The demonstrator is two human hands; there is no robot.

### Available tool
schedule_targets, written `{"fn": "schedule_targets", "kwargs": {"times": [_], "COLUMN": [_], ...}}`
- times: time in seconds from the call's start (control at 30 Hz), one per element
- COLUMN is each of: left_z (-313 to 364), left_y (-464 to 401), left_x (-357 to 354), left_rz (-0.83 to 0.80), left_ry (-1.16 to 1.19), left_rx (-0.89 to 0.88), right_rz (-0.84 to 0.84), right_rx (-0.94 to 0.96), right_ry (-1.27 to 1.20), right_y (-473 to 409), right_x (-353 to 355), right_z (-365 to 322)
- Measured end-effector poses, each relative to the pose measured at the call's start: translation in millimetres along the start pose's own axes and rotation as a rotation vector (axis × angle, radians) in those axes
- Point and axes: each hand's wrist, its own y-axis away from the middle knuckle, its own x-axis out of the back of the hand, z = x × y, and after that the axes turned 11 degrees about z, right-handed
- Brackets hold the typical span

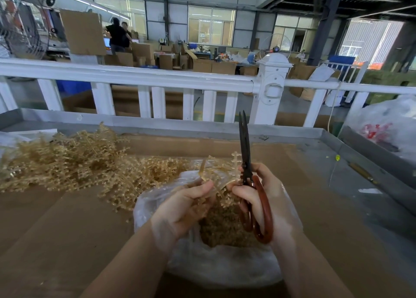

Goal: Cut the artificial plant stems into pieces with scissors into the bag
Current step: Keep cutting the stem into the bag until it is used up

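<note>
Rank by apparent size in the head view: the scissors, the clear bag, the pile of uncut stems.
1. Pile of uncut stems
2. Clear bag, close to the pile; its nearness to the camera makes that order unsure
3. Scissors

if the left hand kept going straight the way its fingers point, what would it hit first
The left hand points up and right, toward the right hand. It already grips a stem, so next would probably come the scissors, though depth is unclear.

Bag (225, 268) rim behind both wrists
</note>
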Motion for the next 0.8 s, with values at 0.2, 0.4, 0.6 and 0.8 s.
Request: {"fn": "schedule_targets", "kwargs": {"times": [0.2,0.4,0.6,0.8], "left_z": [-3.7,-13.1,-17.7,-19.7], "left_y": [0.1,0.2,2.8,4.5], "left_x": [5.3,11.3,10.6,5.7], "left_rz": [-0.03,-0.031,-0.028,0.064], "left_ry": [0.02,0.25,0.213,0.072], "left_rx": [-0.079,-0.008,-0.035,-0.071], "right_rz": [0.054,0.059,0.054,0.019], "right_rx": [0.106,0.163,0.175,0.301], "right_ry": [0.21,0.264,0.274,0.316], "right_y": [4.6,8.8,11.1,11.3], "right_x": [-2.2,-4.4,-7.7,-12.9], "right_z": [3.3,3.5,4.4,14.3]}}
